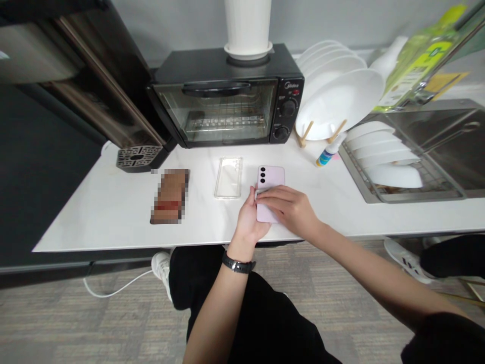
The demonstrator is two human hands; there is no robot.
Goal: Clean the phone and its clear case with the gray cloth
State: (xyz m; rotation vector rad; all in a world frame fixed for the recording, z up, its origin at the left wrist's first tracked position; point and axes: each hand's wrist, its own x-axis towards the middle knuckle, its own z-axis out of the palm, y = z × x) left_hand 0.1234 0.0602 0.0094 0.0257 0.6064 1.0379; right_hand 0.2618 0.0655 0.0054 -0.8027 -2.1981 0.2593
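A pale pink smartphone is back side up, its three black camera lenses toward the top. My left hand is closed around the phone's left side and lower edge from beneath. Across the phone's back lies my right hand, its fingers pressed together on a small whitish cloth near the left edge. Most of that cloth is hidden by the fingers. A clear phone case rests on the counter to the left. A spray bottle with a blue and yellow label stands to the right.
A pixelated brown flat object lies on the white counter. Behind are a toaster oven, a dark drink machine and racked white plates. At right, a sink holds bowls. Another person's shoe shows below.
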